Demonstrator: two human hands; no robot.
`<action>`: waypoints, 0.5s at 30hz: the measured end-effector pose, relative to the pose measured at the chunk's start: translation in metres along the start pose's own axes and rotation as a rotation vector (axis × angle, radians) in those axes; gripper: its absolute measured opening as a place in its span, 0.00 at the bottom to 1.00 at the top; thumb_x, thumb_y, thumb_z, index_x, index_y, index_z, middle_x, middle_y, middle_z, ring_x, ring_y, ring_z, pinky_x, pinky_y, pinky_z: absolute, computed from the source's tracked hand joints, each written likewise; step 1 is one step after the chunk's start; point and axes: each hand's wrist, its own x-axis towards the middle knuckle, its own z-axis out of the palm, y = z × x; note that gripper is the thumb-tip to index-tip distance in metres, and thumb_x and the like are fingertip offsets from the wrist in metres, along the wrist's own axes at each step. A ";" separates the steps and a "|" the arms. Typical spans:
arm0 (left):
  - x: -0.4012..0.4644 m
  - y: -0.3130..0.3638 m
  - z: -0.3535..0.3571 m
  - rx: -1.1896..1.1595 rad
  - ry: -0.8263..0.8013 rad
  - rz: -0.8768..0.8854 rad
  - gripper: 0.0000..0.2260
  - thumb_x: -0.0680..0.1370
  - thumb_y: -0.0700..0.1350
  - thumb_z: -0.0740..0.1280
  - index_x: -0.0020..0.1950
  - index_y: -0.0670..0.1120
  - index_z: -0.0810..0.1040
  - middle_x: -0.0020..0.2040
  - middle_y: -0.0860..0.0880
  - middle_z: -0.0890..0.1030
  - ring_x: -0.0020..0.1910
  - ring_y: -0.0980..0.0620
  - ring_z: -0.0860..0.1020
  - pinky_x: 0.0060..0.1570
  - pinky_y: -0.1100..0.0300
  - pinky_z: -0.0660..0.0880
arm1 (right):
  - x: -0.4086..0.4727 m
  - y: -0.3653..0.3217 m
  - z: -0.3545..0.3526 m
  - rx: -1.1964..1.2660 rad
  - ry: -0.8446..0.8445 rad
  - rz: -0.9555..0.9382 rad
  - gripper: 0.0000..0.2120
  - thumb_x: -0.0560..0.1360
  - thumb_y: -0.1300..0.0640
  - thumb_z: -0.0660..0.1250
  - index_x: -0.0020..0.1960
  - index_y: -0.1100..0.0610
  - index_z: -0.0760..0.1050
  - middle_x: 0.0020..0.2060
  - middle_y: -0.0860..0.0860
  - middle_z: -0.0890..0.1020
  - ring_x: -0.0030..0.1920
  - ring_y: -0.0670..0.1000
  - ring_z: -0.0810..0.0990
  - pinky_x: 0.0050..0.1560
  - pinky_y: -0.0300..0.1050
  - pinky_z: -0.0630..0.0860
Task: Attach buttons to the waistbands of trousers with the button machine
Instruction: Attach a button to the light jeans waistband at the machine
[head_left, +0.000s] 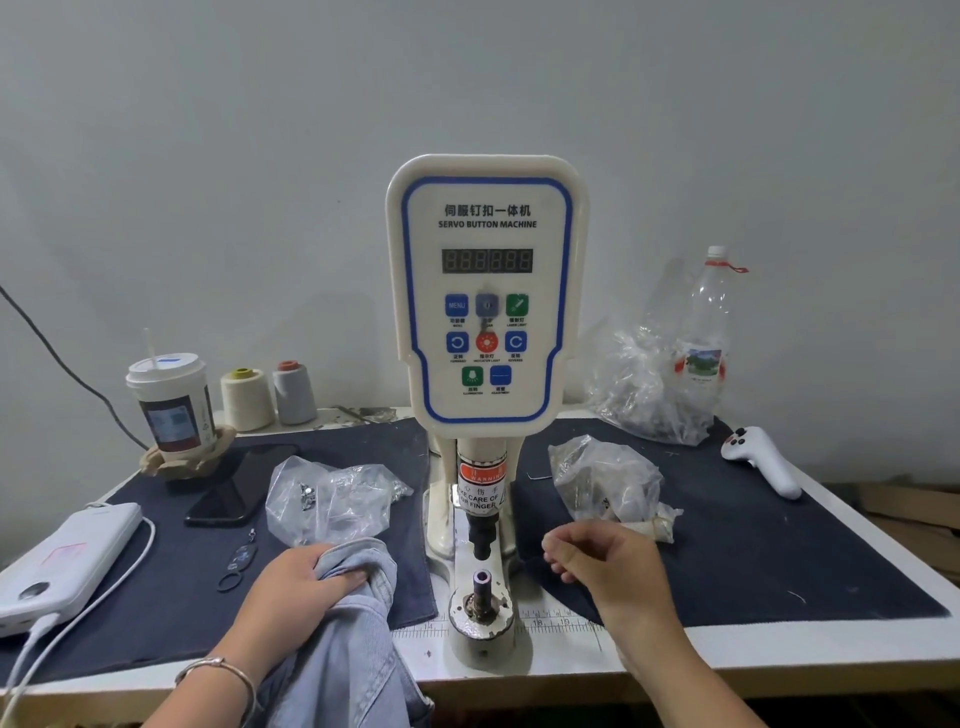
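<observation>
Gripping pale denim trousers (358, 613), left-hand fingers (348, 576) curl over the waistband.

Button machine control panel (487, 291): header reads "伺服钉扣一体机" above "SERVO BUTTON MACHINE". Digit display (487, 261) unlit, no value legible. Blue key (456, 305) marked "MENU"; captions under the other keys too small to read. Red sticker (481, 473) on the machine column: "WARNING"; below it, "心伤手" and "CARE OF", "FINGER", partly cut off. Ruler scale (550, 622) on the bench: 14, 18, 19. Cup (171, 410) and bottle (701, 364) labels illegible.
</observation>
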 end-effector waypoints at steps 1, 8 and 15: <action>0.000 0.000 0.000 0.004 -0.001 0.002 0.02 0.71 0.52 0.72 0.38 0.56 0.83 0.36 0.52 0.84 0.34 0.57 0.77 0.42 0.56 0.74 | -0.004 -0.002 0.004 0.030 -0.011 0.008 0.11 0.70 0.69 0.72 0.33 0.56 0.84 0.30 0.56 0.84 0.29 0.45 0.79 0.32 0.34 0.76; 0.003 -0.006 0.003 0.026 0.004 0.016 0.07 0.74 0.47 0.73 0.37 0.55 0.82 0.35 0.51 0.84 0.34 0.56 0.77 0.42 0.56 0.74 | -0.019 -0.014 0.018 0.038 -0.119 0.007 0.13 0.70 0.69 0.72 0.37 0.52 0.85 0.33 0.56 0.84 0.32 0.48 0.81 0.38 0.36 0.78; 0.005 -0.008 0.003 0.017 -0.001 0.032 0.05 0.74 0.47 0.72 0.38 0.54 0.82 0.35 0.51 0.83 0.32 0.58 0.75 0.42 0.56 0.74 | -0.028 -0.018 0.036 -0.103 -0.106 0.016 0.08 0.71 0.61 0.75 0.36 0.48 0.84 0.33 0.51 0.84 0.31 0.43 0.78 0.36 0.34 0.77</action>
